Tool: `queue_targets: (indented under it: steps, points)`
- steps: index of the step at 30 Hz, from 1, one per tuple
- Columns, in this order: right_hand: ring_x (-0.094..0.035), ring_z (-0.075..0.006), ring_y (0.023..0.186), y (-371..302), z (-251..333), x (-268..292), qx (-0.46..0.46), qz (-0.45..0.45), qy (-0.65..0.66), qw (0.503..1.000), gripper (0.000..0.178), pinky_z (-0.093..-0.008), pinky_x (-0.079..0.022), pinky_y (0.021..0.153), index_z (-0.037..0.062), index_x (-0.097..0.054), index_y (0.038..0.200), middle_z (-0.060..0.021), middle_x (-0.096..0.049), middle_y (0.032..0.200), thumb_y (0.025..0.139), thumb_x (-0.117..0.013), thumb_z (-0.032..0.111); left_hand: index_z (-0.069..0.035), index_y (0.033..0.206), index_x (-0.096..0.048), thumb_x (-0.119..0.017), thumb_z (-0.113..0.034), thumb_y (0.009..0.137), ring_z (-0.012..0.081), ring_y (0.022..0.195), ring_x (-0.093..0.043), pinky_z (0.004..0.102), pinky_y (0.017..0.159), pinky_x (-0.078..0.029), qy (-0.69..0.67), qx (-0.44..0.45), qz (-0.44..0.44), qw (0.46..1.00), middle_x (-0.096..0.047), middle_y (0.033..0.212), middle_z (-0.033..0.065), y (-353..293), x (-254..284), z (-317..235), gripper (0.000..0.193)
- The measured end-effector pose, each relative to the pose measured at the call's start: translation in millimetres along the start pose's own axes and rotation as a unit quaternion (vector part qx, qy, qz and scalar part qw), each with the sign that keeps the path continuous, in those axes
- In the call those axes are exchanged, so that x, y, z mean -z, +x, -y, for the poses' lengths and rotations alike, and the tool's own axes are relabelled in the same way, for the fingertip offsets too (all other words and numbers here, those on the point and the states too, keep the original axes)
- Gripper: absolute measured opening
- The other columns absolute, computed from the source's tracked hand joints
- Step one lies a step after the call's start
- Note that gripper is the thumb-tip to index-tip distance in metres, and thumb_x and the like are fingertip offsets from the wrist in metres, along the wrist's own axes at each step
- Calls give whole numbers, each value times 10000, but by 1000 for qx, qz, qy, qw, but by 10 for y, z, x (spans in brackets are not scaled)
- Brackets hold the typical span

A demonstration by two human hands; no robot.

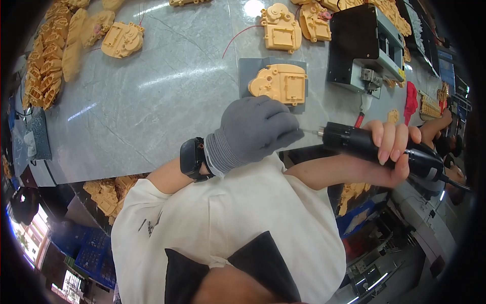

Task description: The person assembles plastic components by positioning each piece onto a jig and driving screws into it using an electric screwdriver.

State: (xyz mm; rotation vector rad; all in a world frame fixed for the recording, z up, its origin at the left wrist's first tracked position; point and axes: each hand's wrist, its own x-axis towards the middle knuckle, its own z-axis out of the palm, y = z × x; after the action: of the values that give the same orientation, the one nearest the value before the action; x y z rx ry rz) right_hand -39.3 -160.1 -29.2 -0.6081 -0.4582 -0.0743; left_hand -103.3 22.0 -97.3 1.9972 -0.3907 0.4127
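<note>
My left hand (258, 126), in a grey knitted glove, is closed with its fingertips pressed together at the tip of a thin metal bit. Whatever lies between those fingertips is too small to make out. A black electric screwdriver (349, 139) is held level in my bare right hand (392, 144), its bit pointing left toward the glove. Just beyond the gloved hand, a yellow plastic gear housing (283, 83) rests on a dark grey fixture plate (247, 68). The glove hides part of the plate's near edge.
A black and grey boxy machine (354, 45) stands at the right back. More yellow housings (281, 30) lie beyond the plate, and another housing (123, 39) sits at the far left. Stacked yellow parts (48, 61) line the table's left edge. A co-worker's arm (435, 126) shows at right.
</note>
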Motion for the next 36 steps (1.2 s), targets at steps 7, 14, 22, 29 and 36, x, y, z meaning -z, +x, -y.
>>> queue_targets:
  steps: [7, 14, 22, 29, 36]
  points:
    - [-466, -133, 535, -4, -62, -13, -18, -15, 4, 1000, 361, -298, -373, 593, 25, -446, 1089, -30, -456, 674, 739, -510, 90, -123, 779, -601, -753, -189, 647, 202, 624, -570, 297, 518, -436, 11, -25, 15, 1000, -593, 730, 11, 5, 34, 58, 213]
    - [-461, -134, 531, 11, -129, -57, -35, -27, -16, 999, 373, -305, -379, 603, 25, -449, 1104, -27, -451, 669, 739, -497, 83, -95, 1008, -579, -787, -253, 601, 256, 805, -575, 332, 655, -471, 6, -20, 0, 1000, -580, 966, 86, -39, 158, 173, 484]
    - [-441, -177, 533, 164, -581, -196, 24, 55, -251, 966, 407, -369, -388, 625, 61, -439, 1122, -55, -437, 639, 715, -457, 58, -125, 1227, -429, -724, -391, 646, 286, 973, -522, 388, 843, -424, 46, 145, 40, 988, -527, 1093, 104, -142, 21, 603, 704]
    - [-476, -180, 430, 275, -844, -228, 73, 49, -319, 944, 410, -339, -458, 492, -35, -380, 1071, -101, -492, 572, 676, -490, -27, -111, 1205, -472, -742, -374, 640, 282, 1027, -521, 373, 886, -406, 19, 139, 53, 989, -541, 1126, 113, -170, 51, 685, 679]
    - [-466, -174, 425, 296, -946, -232, 58, 49, -317, 945, 385, -320, -442, 474, -28, -400, 1049, -96, -489, 570, 680, -509, -32, -111, 1207, -469, -744, -379, 636, 290, 1027, -520, 381, 892, -402, 25, 154, 59, 986, -540, 1121, 117, -168, 68, 668, 688]
